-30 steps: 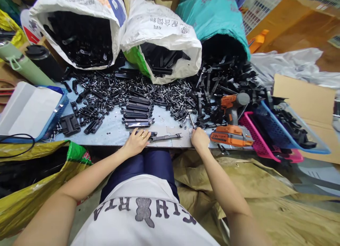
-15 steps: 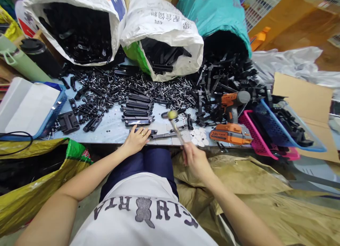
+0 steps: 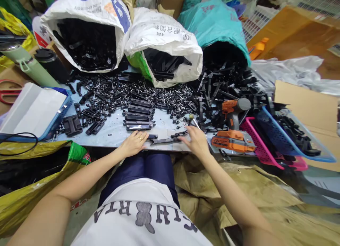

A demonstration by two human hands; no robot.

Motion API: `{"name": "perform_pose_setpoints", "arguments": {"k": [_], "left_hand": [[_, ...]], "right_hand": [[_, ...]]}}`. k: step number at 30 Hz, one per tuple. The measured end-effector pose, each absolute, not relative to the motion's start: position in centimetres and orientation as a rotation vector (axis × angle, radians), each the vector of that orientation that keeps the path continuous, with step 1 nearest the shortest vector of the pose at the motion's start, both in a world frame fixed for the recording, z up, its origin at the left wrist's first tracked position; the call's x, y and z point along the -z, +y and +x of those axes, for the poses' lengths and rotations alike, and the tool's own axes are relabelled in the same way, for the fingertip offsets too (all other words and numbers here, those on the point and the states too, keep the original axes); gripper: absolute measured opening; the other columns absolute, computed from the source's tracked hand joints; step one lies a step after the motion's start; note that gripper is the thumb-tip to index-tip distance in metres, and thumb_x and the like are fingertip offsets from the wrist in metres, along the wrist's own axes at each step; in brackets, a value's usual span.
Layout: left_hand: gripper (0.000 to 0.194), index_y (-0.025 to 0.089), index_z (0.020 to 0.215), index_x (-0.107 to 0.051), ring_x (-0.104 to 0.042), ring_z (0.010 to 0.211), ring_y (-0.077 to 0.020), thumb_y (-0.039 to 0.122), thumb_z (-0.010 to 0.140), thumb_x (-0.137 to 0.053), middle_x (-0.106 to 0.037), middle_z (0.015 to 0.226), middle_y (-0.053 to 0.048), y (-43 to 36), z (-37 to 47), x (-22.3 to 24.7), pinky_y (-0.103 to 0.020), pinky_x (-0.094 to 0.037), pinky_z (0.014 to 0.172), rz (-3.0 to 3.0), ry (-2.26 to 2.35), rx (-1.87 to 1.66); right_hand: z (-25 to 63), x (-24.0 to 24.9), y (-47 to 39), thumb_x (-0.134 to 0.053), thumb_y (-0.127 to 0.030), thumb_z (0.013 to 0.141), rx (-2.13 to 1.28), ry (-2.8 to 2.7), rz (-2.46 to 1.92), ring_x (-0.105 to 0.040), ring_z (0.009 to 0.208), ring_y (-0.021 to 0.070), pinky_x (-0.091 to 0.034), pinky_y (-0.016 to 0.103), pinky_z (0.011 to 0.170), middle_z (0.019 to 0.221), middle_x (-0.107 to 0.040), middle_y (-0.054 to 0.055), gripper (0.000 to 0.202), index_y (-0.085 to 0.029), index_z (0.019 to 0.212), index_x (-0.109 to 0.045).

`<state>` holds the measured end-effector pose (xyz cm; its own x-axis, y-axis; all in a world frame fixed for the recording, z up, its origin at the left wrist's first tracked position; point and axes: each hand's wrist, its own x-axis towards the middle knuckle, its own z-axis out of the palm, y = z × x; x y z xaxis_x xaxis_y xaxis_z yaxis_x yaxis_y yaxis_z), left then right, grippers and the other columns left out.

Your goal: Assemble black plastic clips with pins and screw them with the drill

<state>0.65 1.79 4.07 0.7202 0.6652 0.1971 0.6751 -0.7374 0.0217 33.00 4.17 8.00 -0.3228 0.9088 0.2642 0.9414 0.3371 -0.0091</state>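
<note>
Long black jointed plastic arm lies flat at lower center of frame along the near edge of the blue tabletop, probably for firm backing; left hand has fingers close together, bent down over its left end, seemingly to pin it. Right hand is at its right end, thumb and index finger well apart, thumb about at the arm, pale-handled tool poking out beyond the fingers, can't tell if gripped. Neat row of similar black plastic arms sits just above, center frame, likely lined up to stay sorted from the loose parts.
</note>
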Motion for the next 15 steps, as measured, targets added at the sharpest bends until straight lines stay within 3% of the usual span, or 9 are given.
{"name": "perform_pose_setpoints", "arguments": {"k": [2,5,7,9,11,15], "left_hand": [[0.053,0.009,0.133,-0.039,-0.048,0.114,-0.0267,0.039,0.090,-0.044,-0.049,0.131,-0.018,2.2,1.2,-4.2,-0.039,-0.036,0.094,-2.869,-1.155,0.271],[0.051,0.008,0.125,-0.048,-0.054,0.099,-0.0260,0.044,0.089,-0.045,-0.059,0.111,-0.017,3.1,2.2,-4.8,-0.037,-0.041,0.079,-2.841,-1.294,0.234],[0.048,0.009,0.104,-0.060,-0.056,0.089,-0.0253,0.049,0.090,-0.039,-0.062,0.093,-0.015,3.5,2.5,-5.8,-0.035,-0.042,0.070,-2.813,-1.398,0.246],[0.054,0.012,0.081,-0.062,-0.056,0.078,-0.0229,0.053,0.091,-0.029,-0.061,0.076,-0.013,2.9,2.2,-7.3,-0.032,-0.041,0.063,-2.819,-1.456,0.355],[0.060,0.016,0.069,-0.059,-0.054,0.066,-0.0190,0.054,0.092,-0.020,-0.058,0.064,-0.009,1.2,1.7,-9.3,-0.030,-0.040,0.058,-2.906,-1.403,0.618],[0.067,0.019,0.062,-0.053,-0.050,0.054,-0.0144,0.053,0.092,-0.004,-0.053,0.055,-0.005,-4.2,2.4,-12.3,-0.029,-0.040,0.055,-3.127,-1.143,1.388]], "right_hand": [[30.8,-6.2,5.0,-0.040,-0.063,0.084,0.228,-2.640,-1.334,-0.052,0.096,0.0283,-0.036,0.039,0.082,0.105,-0.060,0.018,0.057,-0.013,0.103,-0.059],[28.0,-4.7,6.3,-0.033,-0.067,0.084,0.259,-2.836,-1.081,-0.051,0.072,0.0222,-0.034,0.034,0.067,0.073,-0.060,0.011,0.059,-0.015,0.074,-0.061],[27.3,-5.3,6.8,-0.030,-0.068,0.084,0.269,-2.824,-0.976,-0.047,0.061,0.0188,-0.030,0.032,0.060,0.060,-0.054,0.008,0.062,-0.017,0.062,-0.057],[27.4,-7.2,6.4,-0.027,-0.070,0.084,0.214,-2.788,-0.814,-0.044,0.057,0.0169,-0.028,0.032,0.058,0.056,-0.051,0.006,0.064,-0.019,0.058,-0.054],[27.5,-9.4,4.8,-0.022,-0.070,0.084,0.039,-2.783,-0.593,-0.043,0.055,0.0163,-0.029,0.032,0.058,0.054,-0.048,0.004,0.064,-0.020,0.058,-0.053],[25.9,-10.7,-0.2,-0.025,-0.061,0.089,-0.416,-2.693,-0.317,-0.045,0.056,0.0170,-0.035,0.035,0.061,0.056,-0.046,0.002,0.056,-0.023,0.061,-0.054]]}}
